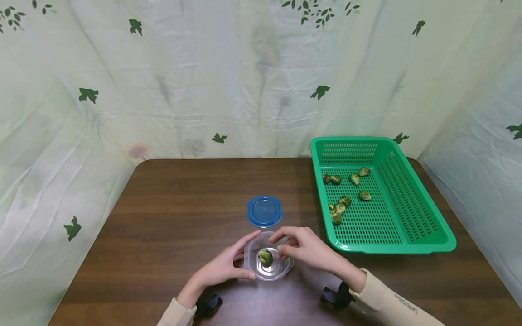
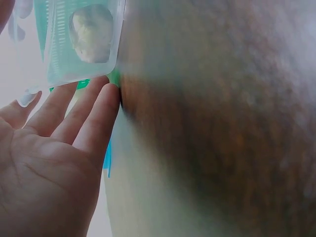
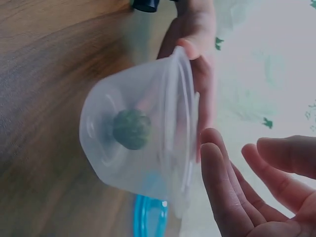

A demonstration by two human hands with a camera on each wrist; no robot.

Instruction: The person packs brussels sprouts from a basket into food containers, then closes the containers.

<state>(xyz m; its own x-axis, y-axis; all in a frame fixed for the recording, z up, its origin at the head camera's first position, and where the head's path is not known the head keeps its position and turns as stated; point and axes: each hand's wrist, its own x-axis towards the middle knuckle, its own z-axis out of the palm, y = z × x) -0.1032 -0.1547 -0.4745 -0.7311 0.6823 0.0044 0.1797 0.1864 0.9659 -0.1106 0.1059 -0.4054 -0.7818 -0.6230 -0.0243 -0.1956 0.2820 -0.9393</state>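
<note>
A clear plastic container stands on the wooden table with one Brussels sprout inside at its bottom. My left hand grips the container from the left: the thumb is over the near rim and the fingers lie along the far side. Those fingers appear stretched against the wall in the left wrist view. Over the right part of the container's mouth hovers my right hand, its fingers loosely bent. In the right wrist view nothing shows between its thumb and fingers, and the sprout is visible through the translucent wall.
Just beyond the container a blue lid lies flat. A green perforated basket is at the right, with several Brussels sprouts mostly along its left side. Printed curtain fabric hangs behind the table.
</note>
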